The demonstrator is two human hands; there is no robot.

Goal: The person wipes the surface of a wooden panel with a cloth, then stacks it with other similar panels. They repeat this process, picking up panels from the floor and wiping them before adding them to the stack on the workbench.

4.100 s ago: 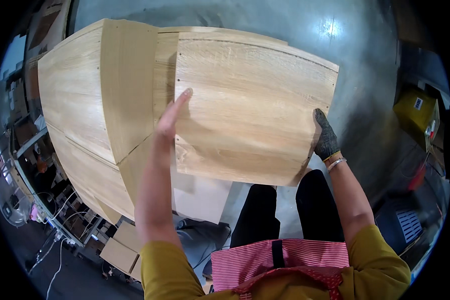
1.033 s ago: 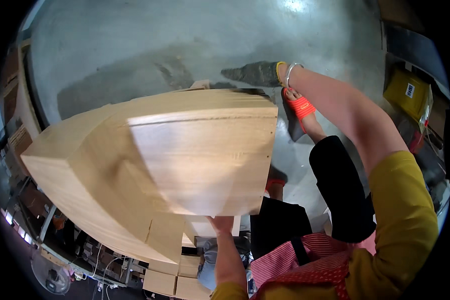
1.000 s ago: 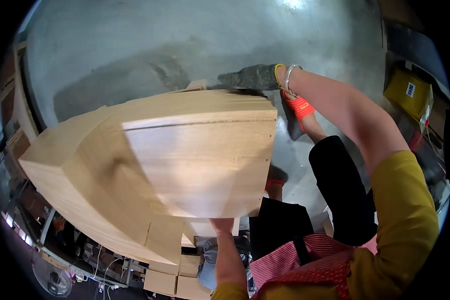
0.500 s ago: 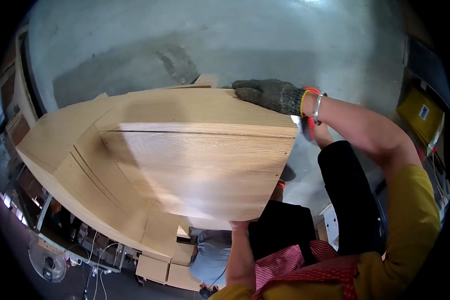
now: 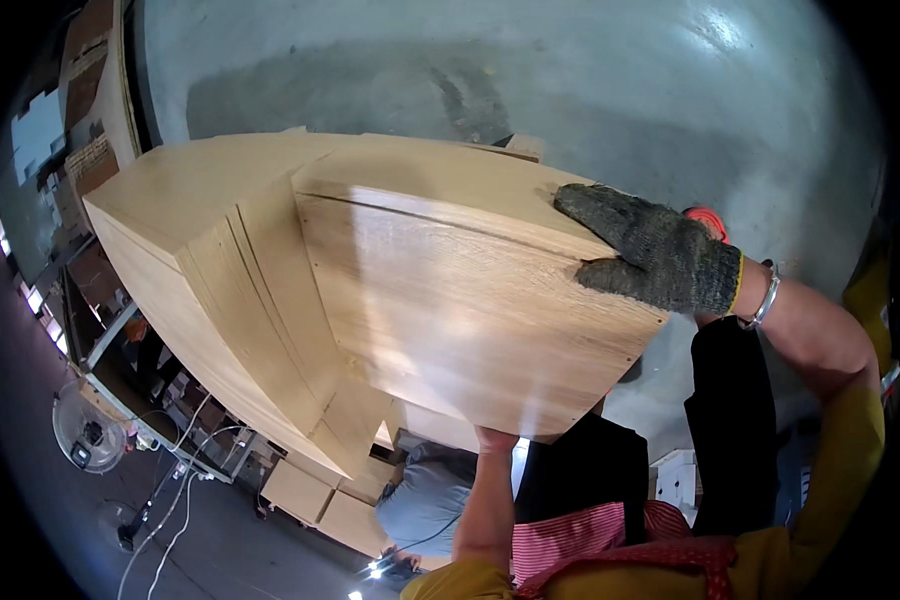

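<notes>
A wood-grain board [image 5: 470, 310] with small holes near its ends and a dark groove along its far side lies in front of me. My right hand [image 5: 665, 255], in a dark knitted glove with a yellow cuff, grips its far right corner, fingers over the edge and thumb on the face. At the near edge, my left hand [image 5: 496, 438] holds the same board; its fingers are hidden underneath. Pale boards [image 5: 260, 310] stand tightly together against the left end.
A person in a grey-blue top [image 5: 425, 500] bends behind the boards, beside cardboard-coloured boxes [image 5: 295, 490]. A standing fan [image 5: 88, 430] and white cables [image 5: 175, 530] are at lower left. Grey floor [image 5: 370, 70] stretches beyond. A white box [image 5: 676, 478] sits by my legs.
My right hand has gone from lying flat along the far edge to gripping the board's right corner. The view has shifted, so the boards appear farther right. My left hand stays at the near edge.
</notes>
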